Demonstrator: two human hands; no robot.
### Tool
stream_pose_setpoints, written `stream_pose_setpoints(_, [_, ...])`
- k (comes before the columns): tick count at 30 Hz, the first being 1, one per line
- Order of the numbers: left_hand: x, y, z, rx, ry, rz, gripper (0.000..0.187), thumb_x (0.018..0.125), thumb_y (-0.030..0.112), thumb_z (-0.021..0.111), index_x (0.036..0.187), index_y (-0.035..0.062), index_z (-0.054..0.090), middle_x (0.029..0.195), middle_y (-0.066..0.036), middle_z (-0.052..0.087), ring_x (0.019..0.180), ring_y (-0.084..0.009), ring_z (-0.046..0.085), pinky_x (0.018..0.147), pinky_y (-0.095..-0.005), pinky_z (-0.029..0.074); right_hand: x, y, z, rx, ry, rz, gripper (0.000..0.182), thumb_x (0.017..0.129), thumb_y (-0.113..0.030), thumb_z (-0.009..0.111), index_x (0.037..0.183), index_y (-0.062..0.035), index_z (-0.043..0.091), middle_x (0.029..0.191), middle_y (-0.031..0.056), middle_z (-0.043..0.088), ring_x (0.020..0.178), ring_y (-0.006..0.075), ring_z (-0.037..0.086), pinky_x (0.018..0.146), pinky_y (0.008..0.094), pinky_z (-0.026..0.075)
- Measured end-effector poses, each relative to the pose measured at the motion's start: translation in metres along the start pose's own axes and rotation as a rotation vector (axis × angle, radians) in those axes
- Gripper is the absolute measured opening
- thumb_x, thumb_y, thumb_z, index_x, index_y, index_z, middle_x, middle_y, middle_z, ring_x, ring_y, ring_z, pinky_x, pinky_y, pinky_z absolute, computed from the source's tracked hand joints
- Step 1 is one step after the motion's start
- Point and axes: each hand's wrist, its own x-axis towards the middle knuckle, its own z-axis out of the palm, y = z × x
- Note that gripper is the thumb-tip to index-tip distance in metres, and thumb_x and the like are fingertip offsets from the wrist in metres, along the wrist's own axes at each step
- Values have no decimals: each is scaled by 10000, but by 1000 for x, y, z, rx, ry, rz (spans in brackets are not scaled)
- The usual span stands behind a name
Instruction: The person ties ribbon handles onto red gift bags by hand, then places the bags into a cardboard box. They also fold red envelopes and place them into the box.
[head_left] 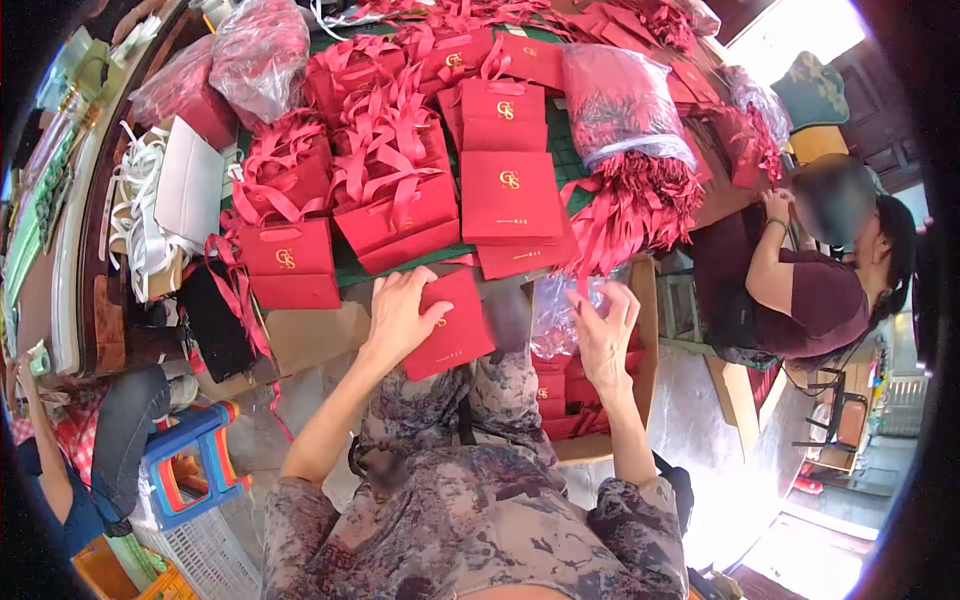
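Observation:
A flat red bag [450, 335] with gold lettering is held by my left hand [405, 315] at its upper left, thumb across its face. My right hand [605, 325] pinches the end of a red ribbon [583, 284] that hangs from a bundle of ribbons [640, 205] in a clear plastic bag. Between my hands and beyond them, flat red bags [512, 195] lie in an overlapping stack on the table. To their left stand red bags with ribbon handles [395, 205].
Below my right hand, a cardboard box [645, 370] holds red bags. White ribbons and a white box [188, 185] lie at the left. A person [820, 285] sits at the right, another at the far left near stacked stools [195, 460].

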Motion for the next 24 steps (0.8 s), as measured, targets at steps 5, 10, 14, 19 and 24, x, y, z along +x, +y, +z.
stream_pose_setpoints(5, [2, 3, 13, 39, -10, 7, 383, 756, 275, 809, 1020, 87, 607, 948, -101, 668, 927, -313, 589, 836, -427, 393, 4, 9, 13, 269, -35, -178, 183, 744, -52, 741, 915, -86, 684, 916, 69, 576, 931, 287, 596, 967, 479, 486])
stream_pose_setpoints(10, [2, -1, 18, 6, 14, 6, 378, 745, 248, 819, 1016, 91, 607, 935, -111, 658, 919, -317, 584, 832, -418, 387, 10, 19, 20, 328, -131, -134, 119, 831, -47, 698, 941, -63, 656, 846, 95, 571, 830, 314, 586, 768, 427, 502])
stream_pose_setpoints(14, [2, -2, 17, 3, -2, -44, 402, 738, 248, 826, 1035, 79, 615, 906, -128, 646, 910, -328, 582, 832, -417, 394, 4, 9, 28, 464, -8, 71, 48, 899, -25, 623, 937, -49, 640, 825, 110, 573, 755, 334, 567, 675, 418, 455])
stream_pose_setpoints(19, [5, 2, 18, -9, 19, -59, 378, 749, 245, 807, 1029, 83, 613, 926, -119, 647, 930, -321, 578, 834, -426, 395, 6, -3, 49, 381, -223, -160, 133, 861, -79, 684, 982, -52, 635, 857, 105, 591, 798, 315, 592, 692, 442, 473])
stream_pose_setpoints(24, [5, 3, 15, 6, 20, -56, 412, 744, 243, 818, 1061, 72, 618, 983, -124, 629, 975, -335, 574, 881, -434, 400, 6, 27, 59, 441, 37, 180, 165, 901, -130, 683, 1012, -27, 616, 913, 135, 600, 825, 326, 595, 732, 440, 470])
